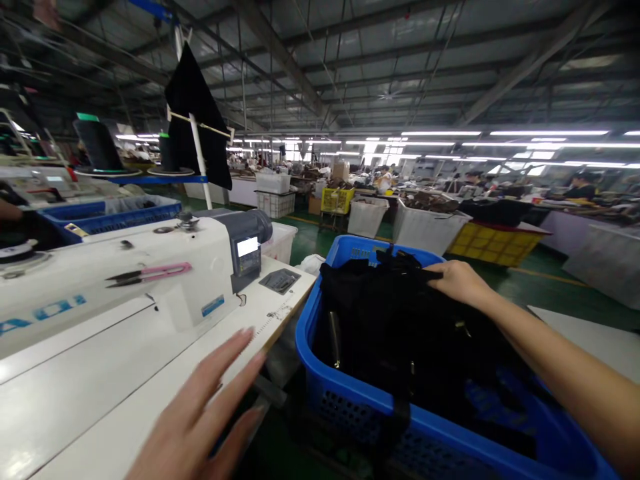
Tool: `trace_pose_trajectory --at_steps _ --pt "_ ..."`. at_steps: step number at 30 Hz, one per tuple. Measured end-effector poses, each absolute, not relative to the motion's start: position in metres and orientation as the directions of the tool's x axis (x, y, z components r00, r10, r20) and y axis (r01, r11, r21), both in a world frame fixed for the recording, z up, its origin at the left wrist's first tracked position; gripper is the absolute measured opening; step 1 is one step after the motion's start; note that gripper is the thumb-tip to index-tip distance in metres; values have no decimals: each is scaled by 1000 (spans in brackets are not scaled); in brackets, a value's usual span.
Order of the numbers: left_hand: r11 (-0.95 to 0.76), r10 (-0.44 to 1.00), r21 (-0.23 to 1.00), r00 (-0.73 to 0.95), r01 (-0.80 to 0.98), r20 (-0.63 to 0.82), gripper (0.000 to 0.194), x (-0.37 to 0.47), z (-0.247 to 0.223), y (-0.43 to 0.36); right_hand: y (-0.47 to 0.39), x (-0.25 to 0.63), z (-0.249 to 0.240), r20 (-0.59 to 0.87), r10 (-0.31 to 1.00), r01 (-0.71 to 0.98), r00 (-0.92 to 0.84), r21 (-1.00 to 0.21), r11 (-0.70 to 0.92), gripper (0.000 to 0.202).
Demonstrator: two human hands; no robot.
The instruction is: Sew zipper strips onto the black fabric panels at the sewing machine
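My right hand [459, 283] reaches over a blue plastic basket [306, 339] and pinches a piece of black fabric [390, 313] from the heap inside. Metal zippers [335, 339] show among the dark cloth. Over the edge of the white sewing table [210, 363], my left hand [200, 407] is held with its fingers spread and nothing in it. To its upper left is a white sewing machine [200, 260], with pink-handled thread snips [150, 272] lying on top of it.
Black thread cones [97, 143] stand on a blue rack behind the machine. Another blue basket [120, 217] is at the left. White bins [367, 217] and a yellow crate [493, 243] line the green floor beyond. Other people work in the background.
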State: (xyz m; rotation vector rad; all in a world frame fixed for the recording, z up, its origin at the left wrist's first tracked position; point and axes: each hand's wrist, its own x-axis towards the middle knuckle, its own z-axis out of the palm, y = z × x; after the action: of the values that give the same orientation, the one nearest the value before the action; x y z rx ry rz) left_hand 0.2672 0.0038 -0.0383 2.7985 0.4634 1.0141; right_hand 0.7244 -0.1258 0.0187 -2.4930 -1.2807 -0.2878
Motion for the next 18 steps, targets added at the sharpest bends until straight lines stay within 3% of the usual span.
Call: trace_pose_trajectory --at_steps 4,7,10,14,15,18 --pt "-965 246 194 851 173 464 102 380 -22 17 -139 714 40 284 758 809 587 -219 -545 26" --pt "-980 195 122 888 157 418 123 453 -20 33 -149 705 57 278 762 810 585 -250 -530 26" --pt "-950 286 204 918 235 274 105 496 -30 52 -152 706 64 271 748 792 606 -298 -533 26" --pt "-893 375 293 925 343 62 34 520 -55 72 -144 725 37 193 714 730 673 -334 -597 26" --pt "-879 393 307 919 364 39 25 522 -61 75 -141 730 24 170 715 723 678 -329 -608 26" --pt "-843 447 345 894 412 25 28 520 -72 80 -136 737 -19 97 742 726 664 -323 -607 23"
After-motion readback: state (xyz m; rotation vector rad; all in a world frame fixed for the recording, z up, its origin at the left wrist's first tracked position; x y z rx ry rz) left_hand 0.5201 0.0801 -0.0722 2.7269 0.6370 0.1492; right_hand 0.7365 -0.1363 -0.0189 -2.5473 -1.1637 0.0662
